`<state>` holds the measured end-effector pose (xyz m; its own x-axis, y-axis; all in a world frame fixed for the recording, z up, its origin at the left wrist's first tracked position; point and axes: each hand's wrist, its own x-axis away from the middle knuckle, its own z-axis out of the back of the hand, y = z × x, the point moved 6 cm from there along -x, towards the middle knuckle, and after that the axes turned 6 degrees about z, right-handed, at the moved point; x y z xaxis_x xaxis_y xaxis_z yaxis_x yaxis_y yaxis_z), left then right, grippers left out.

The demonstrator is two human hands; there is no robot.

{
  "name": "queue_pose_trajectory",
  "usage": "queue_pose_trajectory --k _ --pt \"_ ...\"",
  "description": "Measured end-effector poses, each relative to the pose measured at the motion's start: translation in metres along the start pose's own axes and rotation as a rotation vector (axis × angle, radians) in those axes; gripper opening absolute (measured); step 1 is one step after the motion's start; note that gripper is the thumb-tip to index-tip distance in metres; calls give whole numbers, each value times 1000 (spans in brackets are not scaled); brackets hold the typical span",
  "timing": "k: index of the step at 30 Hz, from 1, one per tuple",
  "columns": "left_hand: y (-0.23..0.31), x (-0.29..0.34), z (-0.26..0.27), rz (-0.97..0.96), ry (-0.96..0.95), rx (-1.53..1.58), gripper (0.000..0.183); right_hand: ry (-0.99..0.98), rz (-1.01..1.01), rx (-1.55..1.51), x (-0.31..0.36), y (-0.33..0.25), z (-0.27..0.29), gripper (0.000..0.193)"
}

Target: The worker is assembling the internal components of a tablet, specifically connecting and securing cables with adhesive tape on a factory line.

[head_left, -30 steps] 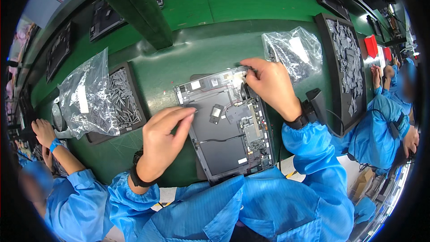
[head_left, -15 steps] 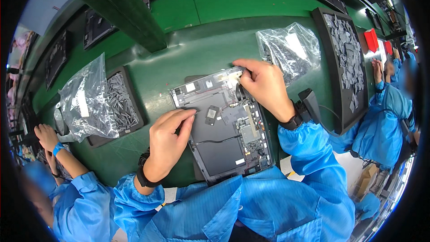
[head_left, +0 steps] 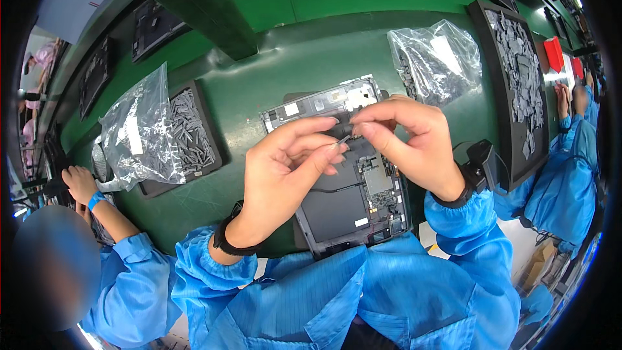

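Observation:
In front of me lies an opened flat electronic device (head_left: 330, 210), with a dark battery block, circuit board and thin cables showing. Above its upper half my left hand (head_left: 285, 172) pinches a small thin grey strip (head_left: 343, 140) between thumb and fingers. My right hand (head_left: 414, 139) is close beside it, thumb and index finger drawn together at the strip's upper end. Whatever sits between those right fingertips is too small to make out. Both hands cover part of the device's middle.
Left of the device, a tray of small grey strips (head_left: 192, 136) stands beside a clear plastic bag (head_left: 139, 139). Another clear bag (head_left: 437, 65) and a long dark tray (head_left: 508, 159) of grey pieces lie right. A green post (head_left: 194, 6) rises behind. Co-workers sit on both sides.
My hands have come together above the device; the right left its top corner and the left rose from its left side. A small grey strip now shows between the fingers. The view has shifted slightly.

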<state>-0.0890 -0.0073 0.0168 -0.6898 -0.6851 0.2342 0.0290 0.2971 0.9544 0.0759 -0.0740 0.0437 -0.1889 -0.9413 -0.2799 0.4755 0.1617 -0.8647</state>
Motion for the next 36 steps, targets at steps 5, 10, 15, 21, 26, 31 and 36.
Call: queue_pose_trajectory --k 5,10,15,21,26,31,36 --pt "2 0 -11 39 -46 99 34 34 -150 -400 9 8 -7 14" --pt "-1 -3 -15 4 -66 168 36 57 -181 -667 12 8 -15 12" --pt "9 -19 -25 -72 -23 133 33 206 -131 -776 4 18 -9 14" --pt "16 -62 5 -271 158 -604 12 147 -49 -349 -29 48 36 21" --pt "8 -76 6 -373 137 -871 13 -45 -240 -275 -22 65 17 21" --pt "5 -86 0 -313 90 -935 18 -92 -302 -212 -23 69 15 17" --pt "-1 -94 -5 -249 56 -894 17 -83 111 396 -36 48 23 10"
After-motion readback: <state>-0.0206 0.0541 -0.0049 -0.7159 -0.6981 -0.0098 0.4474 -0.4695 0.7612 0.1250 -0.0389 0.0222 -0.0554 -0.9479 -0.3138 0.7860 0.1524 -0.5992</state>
